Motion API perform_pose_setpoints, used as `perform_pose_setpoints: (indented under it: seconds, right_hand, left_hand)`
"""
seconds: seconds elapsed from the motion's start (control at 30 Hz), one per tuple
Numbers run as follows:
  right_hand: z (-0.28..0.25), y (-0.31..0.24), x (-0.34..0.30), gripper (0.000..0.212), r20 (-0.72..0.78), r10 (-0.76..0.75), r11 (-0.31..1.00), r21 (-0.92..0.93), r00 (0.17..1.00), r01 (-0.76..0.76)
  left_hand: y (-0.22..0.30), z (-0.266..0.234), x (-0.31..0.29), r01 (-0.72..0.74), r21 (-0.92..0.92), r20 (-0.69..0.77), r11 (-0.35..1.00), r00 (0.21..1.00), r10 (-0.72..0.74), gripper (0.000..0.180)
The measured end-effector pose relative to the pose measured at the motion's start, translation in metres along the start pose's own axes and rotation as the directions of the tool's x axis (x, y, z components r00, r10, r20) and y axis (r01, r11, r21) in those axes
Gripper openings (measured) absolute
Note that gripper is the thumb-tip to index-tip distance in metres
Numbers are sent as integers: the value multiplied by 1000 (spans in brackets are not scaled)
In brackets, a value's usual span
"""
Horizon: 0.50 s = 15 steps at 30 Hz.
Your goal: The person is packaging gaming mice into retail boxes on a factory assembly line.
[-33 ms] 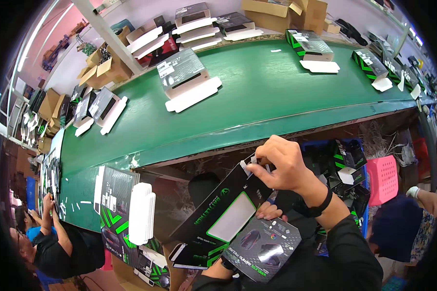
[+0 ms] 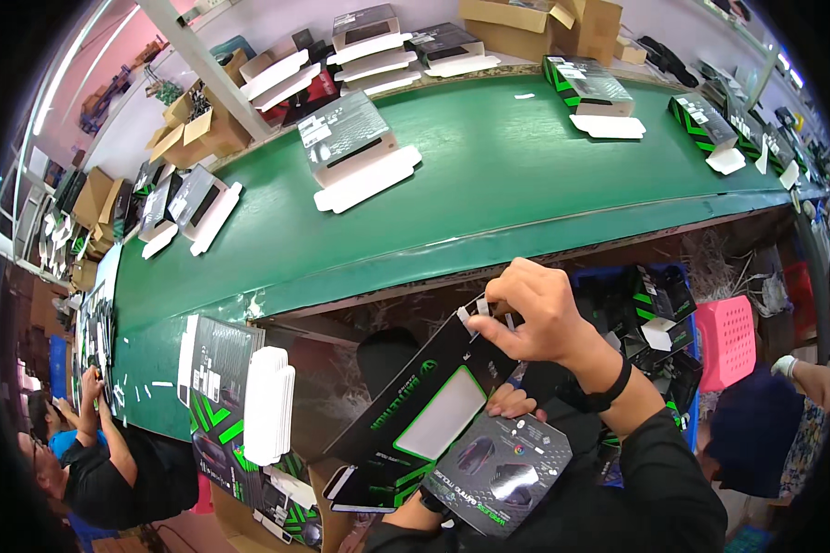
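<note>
A black-and-grey mouse box [image 2: 507, 470] with a printed mouse lies tilted in front of me. Its black front flap [image 2: 392, 401], which has a green-edged pale window, stands folded open to the left. My left hand [image 2: 512, 401] reaches under the box, and its fingertips curl over the upper edge; the palm is hidden. At the flap's upper corner, my right hand [image 2: 530, 309] pinches the edge between thumb and bent fingers. Small whitish bits show beside those fingertips, too small to name.
Flattened box stacks [image 2: 226, 396] stand at left above a carton [image 2: 332, 516]. Boxes with white flaps [image 2: 346, 134] sit on the green table [image 2: 470, 157]. A blue crate [image 2: 693, 355] of black boxes and a pink stool [image 2: 727, 341] are at right. Another person [image 2: 92, 470] works at far left.
The flap's window panel and printing have shifted very slightly under my right hand's pinch. Both hands keep their grip in nearly the same place.
</note>
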State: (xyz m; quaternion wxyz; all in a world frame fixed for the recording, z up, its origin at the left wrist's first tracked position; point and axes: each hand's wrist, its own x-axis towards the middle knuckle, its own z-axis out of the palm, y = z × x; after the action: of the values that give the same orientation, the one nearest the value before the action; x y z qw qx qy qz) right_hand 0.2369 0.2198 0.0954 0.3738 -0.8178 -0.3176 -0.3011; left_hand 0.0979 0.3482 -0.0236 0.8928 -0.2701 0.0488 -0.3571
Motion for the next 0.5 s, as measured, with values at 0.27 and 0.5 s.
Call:
perform_pose_setpoints:
  seconds: [0.27, 0.5]
  right_hand:
    - [-3, 2, -11, 27, 39, -114, 989, -95, 993, 118]
    - [-6, -21, -42, 25, 150, -293, 949, -71, 944, 306]
  left_hand:
    - [-1, -5, -4, 41, -41, -132, 998, 990, -46, 20]
    - [9, -15, 7, 151, -152, -125, 977, 977, -170, 19]
